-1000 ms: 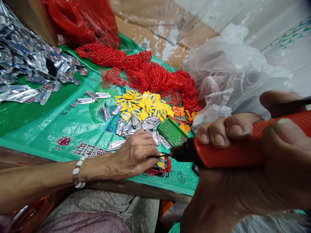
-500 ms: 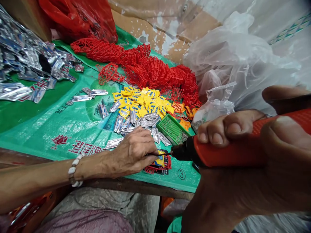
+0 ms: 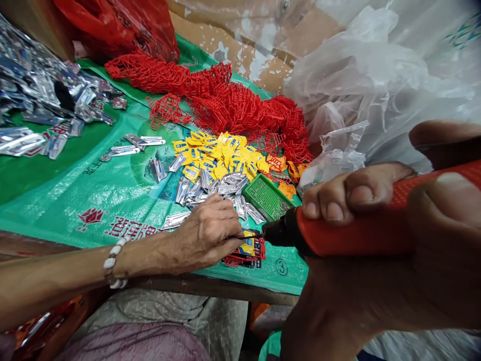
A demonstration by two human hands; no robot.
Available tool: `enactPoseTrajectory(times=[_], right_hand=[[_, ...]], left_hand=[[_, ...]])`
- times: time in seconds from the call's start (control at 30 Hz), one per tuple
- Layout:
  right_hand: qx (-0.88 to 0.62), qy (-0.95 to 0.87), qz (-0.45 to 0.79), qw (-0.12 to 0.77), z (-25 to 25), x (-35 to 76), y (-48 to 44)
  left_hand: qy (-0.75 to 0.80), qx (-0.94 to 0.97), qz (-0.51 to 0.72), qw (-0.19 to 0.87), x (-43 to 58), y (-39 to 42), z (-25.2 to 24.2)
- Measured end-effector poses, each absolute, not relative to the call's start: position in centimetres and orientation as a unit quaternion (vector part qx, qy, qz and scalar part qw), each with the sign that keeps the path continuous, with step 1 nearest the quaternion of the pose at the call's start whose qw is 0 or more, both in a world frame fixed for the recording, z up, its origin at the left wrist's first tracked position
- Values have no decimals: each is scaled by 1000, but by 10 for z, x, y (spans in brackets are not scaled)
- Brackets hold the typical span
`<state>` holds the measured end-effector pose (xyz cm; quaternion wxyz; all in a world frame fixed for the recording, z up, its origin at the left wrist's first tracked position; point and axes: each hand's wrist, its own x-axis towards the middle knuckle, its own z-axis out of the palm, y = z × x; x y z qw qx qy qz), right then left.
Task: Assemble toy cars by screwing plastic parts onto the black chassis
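Note:
My left hand [image 3: 210, 233], with a beaded bracelet [image 3: 110, 265] at its wrist, is closed at the near edge of the table. Its fingers hold a small toy car [image 3: 248, 247] with a yellow body and red frame parts, partly hidden behind them. My right hand [image 3: 424, 281] wraps round a red electric screwdriver [image 3: 349, 238] with a black nose. The thin bit [image 3: 252, 236] points left across the car to the left fingertips; its end is hidden there. Just beyond the car stands a green basket [image 3: 265, 193] of small metal screws.
Silver pieces [image 3: 231, 184], yellow car bodies [image 3: 221, 153] and a long heap of red frames [image 3: 240, 105] lie on the green sheet [image 3: 112, 185]. More silver parts [image 3: 33, 85] are piled at far left. A red bag [image 3: 128, 30] and clear plastic bags [image 3: 361, 80] stand behind.
The view has shifted slightly. Both hands keep their grip, and the screwdriver bit stays over the toy car, with its nose very slightly higher and further left.

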<state>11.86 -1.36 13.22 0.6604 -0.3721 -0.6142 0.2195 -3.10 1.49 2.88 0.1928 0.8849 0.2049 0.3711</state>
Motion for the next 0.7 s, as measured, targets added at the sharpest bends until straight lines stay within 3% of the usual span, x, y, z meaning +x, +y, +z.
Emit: enactPoseTrajectory(times=[0.27,0.47,0.7], right_hand=[[-394,-549,236,698,137,116,-9],[-421,-557,270,663,132,130,-24],[-461,-500,228,696,138,127,-20]], left_hand=[[192,891,370,180,-33,15,28],[188,893,368,181,-33,13,23],[150,914,322,195,-33,11,2]])
